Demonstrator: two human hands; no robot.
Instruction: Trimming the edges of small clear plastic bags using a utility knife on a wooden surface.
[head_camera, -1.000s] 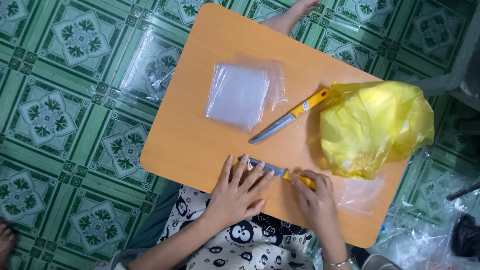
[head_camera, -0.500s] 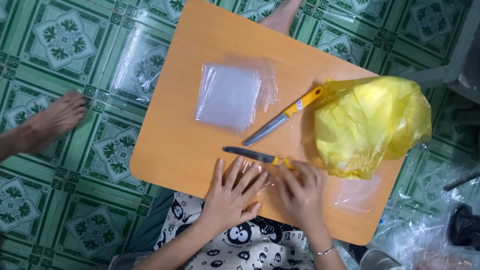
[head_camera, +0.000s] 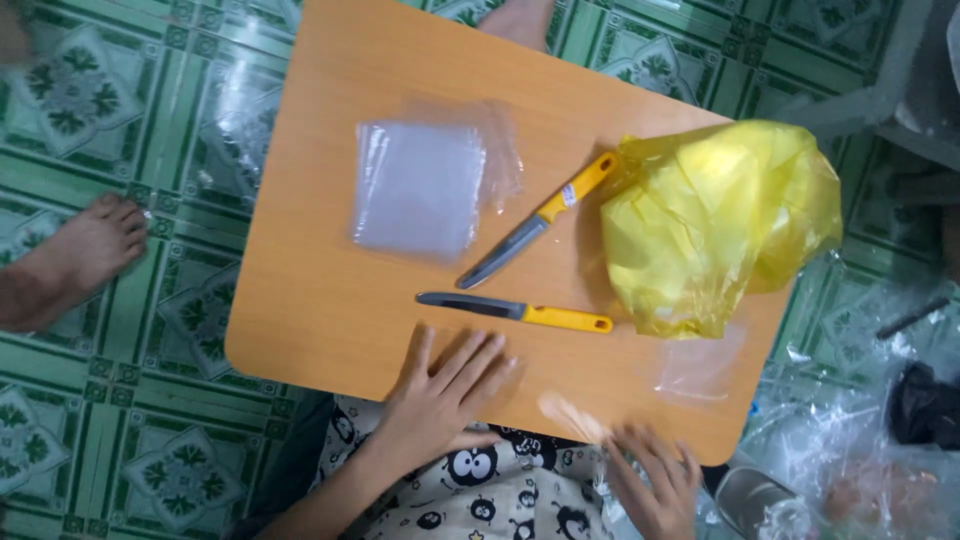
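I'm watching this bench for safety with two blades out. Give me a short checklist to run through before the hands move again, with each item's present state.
1. Left hand free of blades: ok, flat on the table, short of the near knife.
2. Right hand empty: ok, nothing visible in it, at the table's near edge, blurred.
3. Near knife flat, blade pointing away from the yellow bag: ok.
4. Far knife flat, untouched: ok.
5. Stack of clear bags away from both blades: ok.
6. Bag contents: cannot tell.
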